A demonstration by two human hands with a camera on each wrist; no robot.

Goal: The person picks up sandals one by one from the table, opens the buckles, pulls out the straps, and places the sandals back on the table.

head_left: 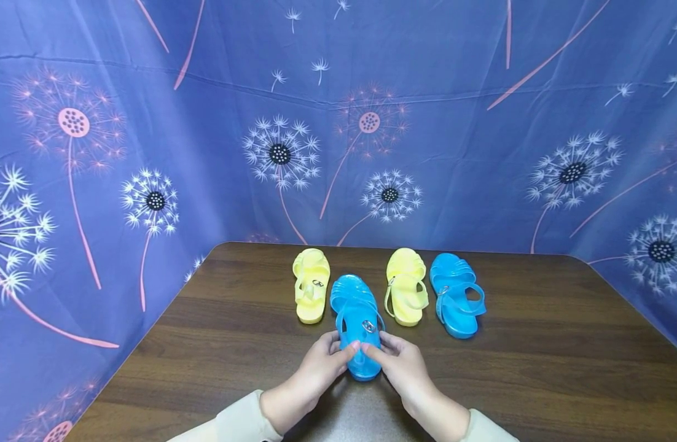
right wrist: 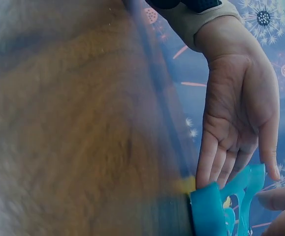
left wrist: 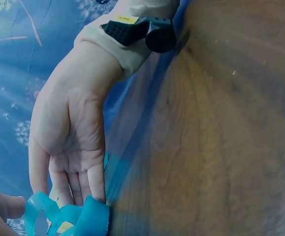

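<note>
A blue plastic sandal [head_left: 352, 294] with a small oval ornament on its strap lies between both hands, toe pointing away from the body. My left hand [head_left: 323, 361] holds its left side near the heel, thumb over the strap. From the opposite side my right hand [head_left: 407, 366] grips it the same way, the two thumb tips almost meeting. The left wrist view shows the sandal's heel [left wrist: 97, 216] at the fingertips, with the palm facing inward. In the right wrist view the heel [right wrist: 207, 209] sits against the fingers, and the thumb is at the strap.
On the brown wooden table [head_left: 537, 344] stand a yellow sandal [head_left: 311, 267] to the left, another yellow sandal [head_left: 406, 264] to the right and a second blue sandal [head_left: 451, 268] beyond that. A blue dandelion-print cloth [head_left: 454, 153] hangs behind the table.
</note>
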